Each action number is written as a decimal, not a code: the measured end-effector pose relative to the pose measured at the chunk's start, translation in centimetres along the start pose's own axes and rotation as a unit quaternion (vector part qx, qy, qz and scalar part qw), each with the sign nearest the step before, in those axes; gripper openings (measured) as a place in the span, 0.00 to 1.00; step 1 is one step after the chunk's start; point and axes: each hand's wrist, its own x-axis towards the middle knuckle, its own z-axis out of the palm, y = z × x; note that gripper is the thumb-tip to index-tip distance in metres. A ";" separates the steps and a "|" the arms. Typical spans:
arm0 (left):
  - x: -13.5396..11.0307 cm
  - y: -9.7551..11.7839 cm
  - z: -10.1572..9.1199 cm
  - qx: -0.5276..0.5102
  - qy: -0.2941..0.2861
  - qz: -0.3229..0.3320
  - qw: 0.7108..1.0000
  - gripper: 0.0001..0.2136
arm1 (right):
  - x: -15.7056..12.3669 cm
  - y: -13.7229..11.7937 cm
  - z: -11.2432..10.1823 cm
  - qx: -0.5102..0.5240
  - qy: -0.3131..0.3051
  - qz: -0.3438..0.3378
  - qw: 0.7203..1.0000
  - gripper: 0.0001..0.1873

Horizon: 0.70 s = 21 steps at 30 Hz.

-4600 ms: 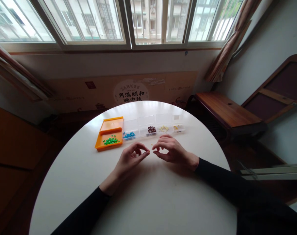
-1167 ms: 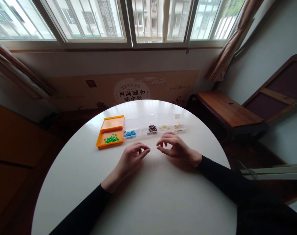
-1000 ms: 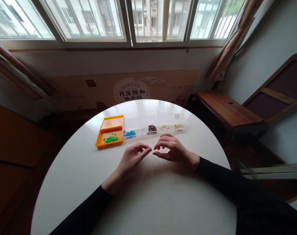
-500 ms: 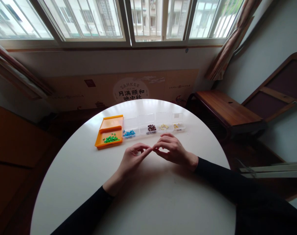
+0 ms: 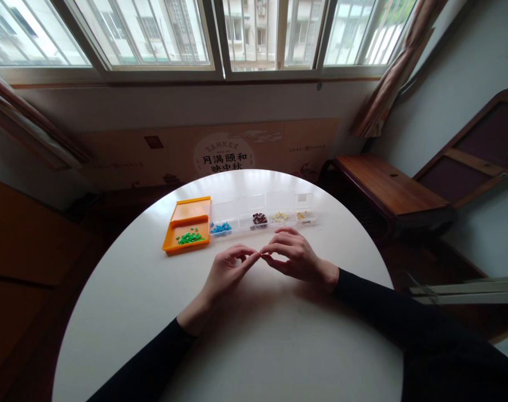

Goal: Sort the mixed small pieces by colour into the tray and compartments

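Observation:
My left hand (image 5: 231, 271) and my right hand (image 5: 293, 255) meet fingertip to fingertip above the white table. Both are closed in a pinch, and anything between the fingertips is too small or hidden to make out. Just beyond them stands a row of clear plastic boxes with raised lids. They hold blue pieces (image 5: 221, 228), dark brown pieces (image 5: 259, 219), pale yellow pieces (image 5: 280, 216) and a few deeper yellow pieces (image 5: 302, 215). Left of that row lies an open orange box (image 5: 165, 245) with small green pieces (image 5: 190, 237) in its near half.
The round white table (image 5: 123, 312) fills the middle of the view. Behind it a printed cardboard panel (image 5: 174, 153) leans below the windows. A low wooden bench (image 5: 392, 184) stands to the right, near a brown-framed board (image 5: 480, 151).

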 end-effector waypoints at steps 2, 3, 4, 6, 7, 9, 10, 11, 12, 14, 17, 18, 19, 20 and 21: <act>0.0 0.1 0.0 0.003 0.000 0.002 1.000 0.14 | 0.0 0.1 0.0 0.002 0.000 -0.003 1.000 0.07; 0.0 0.2 0.0 0.004 0.001 0.004 1.000 0.14 | -0.1 0.1 0.0 0.002 0.000 -0.003 1.000 0.07; 0.0 0.2 0.0 0.005 0.003 0.007 1.000 0.14 | -0.1 0.1 0.0 0.003 -0.001 -0.001 1.000 0.07; 0.0 0.3 0.0 0.004 0.005 0.012 1.000 0.14 | -0.2 0.1 0.0 0.004 -0.006 0.005 1.000 0.07; 0.0 0.3 0.0 0.003 0.005 0.014 1.000 0.14 | -0.2 0.2 0.0 0.005 -0.008 0.007 1.000 0.07; 0.0 0.3 0.0 -0.001 0.004 0.017 1.000 0.14 | -0.3 0.2 0.0 0.006 -0.012 0.011 1.000 0.07; 0.0 0.4 0.0 -0.003 0.004 0.019 1.000 0.13 | -0.3 0.2 0.0 0.006 -0.013 0.013 1.000 0.07; 0.0 0.4 0.0 -0.003 0.005 0.020 1.000 0.13 | -0.3 0.2 0.0 0.005 -0.013 0.015 1.000 0.06; 0.0 0.5 0.0 -0.003 0.005 0.021 1.000 0.13 | -0.3 0.3 0.0 0.005 -0.013 0.015 1.000 0.06; 0.0 0.6 0.0 0.002 0.007 0.024 1.000 0.12 | -0.3 0.3 0.0 0.003 -0.011 0.012 1.000 0.06; 0.0 0.8 -0.1 0.009 0.009 0.032 0.999 0.11 | -0.3 0.5 0.1 0.002 -0.009 0.012 1.000 0.06; -0.1 0.8 -0.1 0.010 0.010 0.035 0.999 0.11 | -0.3 0.5 0.1 0.002 -0.009 0.014 1.000 0.06; -0.1 0.8 -0.1 0.011 0.010 0.038 0.999 0.11 | -0.4 0.6 0.1 0.001 -0.009 0.017 1.000 0.06; -0.1 0.8 -0.1 0.013 0.009 0.041 0.999 0.11 | -0.4 0.6 0.1 0.001 -0.010 0.020 1.000 0.05; -0.1 0.8 -0.1 0.014 0.009 0.043 0.999 0.11 | -0.4 0.6 0.1 0.002 -0.009 0.021 1.000 0.05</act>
